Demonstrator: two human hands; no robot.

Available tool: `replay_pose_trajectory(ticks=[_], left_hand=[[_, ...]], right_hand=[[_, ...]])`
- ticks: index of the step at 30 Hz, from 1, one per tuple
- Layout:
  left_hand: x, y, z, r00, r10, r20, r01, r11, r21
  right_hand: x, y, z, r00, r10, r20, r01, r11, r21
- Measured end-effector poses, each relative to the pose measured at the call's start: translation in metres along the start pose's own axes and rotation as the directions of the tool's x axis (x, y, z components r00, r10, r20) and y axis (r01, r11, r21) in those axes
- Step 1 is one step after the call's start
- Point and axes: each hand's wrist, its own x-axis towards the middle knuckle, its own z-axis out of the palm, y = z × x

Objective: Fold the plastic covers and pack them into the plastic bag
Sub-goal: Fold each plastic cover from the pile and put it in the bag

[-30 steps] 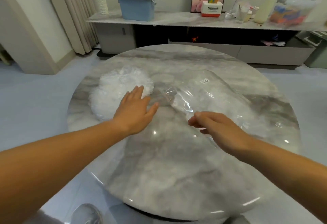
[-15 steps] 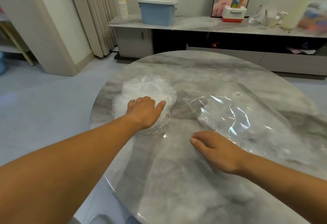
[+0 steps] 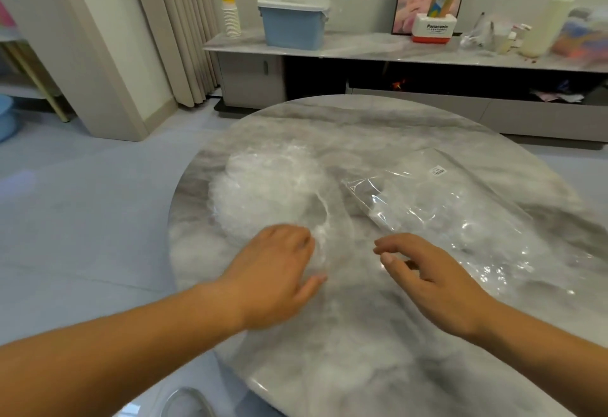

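Plastic covers (image 3: pixel 263 192), crinkly white, pinched by left fingers (image 3: pixel 296 236); right fingers (image 3: pixel 396 246) loose, empty.

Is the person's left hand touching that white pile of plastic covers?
Touching. In the head view the left hand has its fingers curled onto the near edge of the plastic covers, crinkled film bunched against them.

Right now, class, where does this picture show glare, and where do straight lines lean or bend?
Head view: glare glints off the bag and the glossy table. In the same head view, the wide lens makes the curtain lean, and the covers blur into a soft white mass.
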Motion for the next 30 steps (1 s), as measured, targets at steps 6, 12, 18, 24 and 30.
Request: replay_pose_trajectory(ticks=[6,12,18,24,30], left_hand=[[-0.043,0.039,0.022,0.963,0.191,0.191,-0.162,0.974,-0.158],[-0.04,0.03,0.026,0.97,0.155,0.187,-0.096,0.952,-0.292],[-0.03,0.011,0.03,0.958,0.14,0.252,-0.018,0.901,-0.433],[-0.026,0.011,0.03,0.961,0.175,0.215,-0.061,0.891,-0.45],[-0.028,0.016,0.032,0.961,0.161,0.225,-0.052,0.905,-0.423]], right_hand=[[-0.04,0.005,0.012,0.948,-0.309,0.076,0.318,0.932,-0.171],[-0.057,0.014,0.034,0.914,-0.276,0.298,0.342,0.919,-0.197],[-0.058,0.016,0.036,0.948,-0.215,0.236,0.244,0.964,-0.101],[-0.054,0.017,0.04,0.952,-0.198,0.235,0.223,0.971,-0.088],[-0.05,0.018,0.05,0.977,-0.079,0.2,0.088,0.995,-0.038]])
